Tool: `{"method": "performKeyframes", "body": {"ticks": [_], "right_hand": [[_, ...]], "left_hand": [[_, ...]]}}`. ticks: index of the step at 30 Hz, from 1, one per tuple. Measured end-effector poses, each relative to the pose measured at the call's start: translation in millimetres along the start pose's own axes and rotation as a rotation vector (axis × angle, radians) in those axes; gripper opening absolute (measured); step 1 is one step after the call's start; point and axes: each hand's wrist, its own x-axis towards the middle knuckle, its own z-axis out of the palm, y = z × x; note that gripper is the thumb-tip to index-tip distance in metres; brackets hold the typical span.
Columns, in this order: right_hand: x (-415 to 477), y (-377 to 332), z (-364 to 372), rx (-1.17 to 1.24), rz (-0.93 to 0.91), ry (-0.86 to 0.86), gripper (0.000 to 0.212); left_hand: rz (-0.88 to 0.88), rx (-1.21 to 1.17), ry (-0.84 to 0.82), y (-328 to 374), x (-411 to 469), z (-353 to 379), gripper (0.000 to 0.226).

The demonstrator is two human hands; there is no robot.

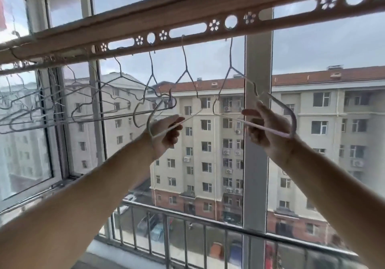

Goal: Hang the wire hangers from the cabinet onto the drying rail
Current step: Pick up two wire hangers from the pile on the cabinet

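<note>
Thin pale wire hangers (186, 71), hooked on rail (187, 14)

No readable text, labels, brands or numbers anywhere. Drying rail (187, 16) across the top of the frame has only flower and round cut-outs. Buildings (208, 143) outside: nothing legible.

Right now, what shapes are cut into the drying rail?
The drying rail has flowers, circles, slots; head view.
</note>
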Motion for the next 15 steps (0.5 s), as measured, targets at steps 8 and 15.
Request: {"method": "performKeyframes", "body": {"ticks": [8, 15], "right_hand": [[-66.4, 79.9, -60.3, -0.386, 0.083, 0.154, 0.020], [-140.3, 126.6, -116.2, -0.715, 0.123, 0.192, 0.033]], "left_hand": [[-0.242, 0.286, -0.044, -147.4, -38.9, -2.4, 0.019], [-0.099, 0.510, -0.298, -232.9, -68.8, 48.9, 0.021]]}}
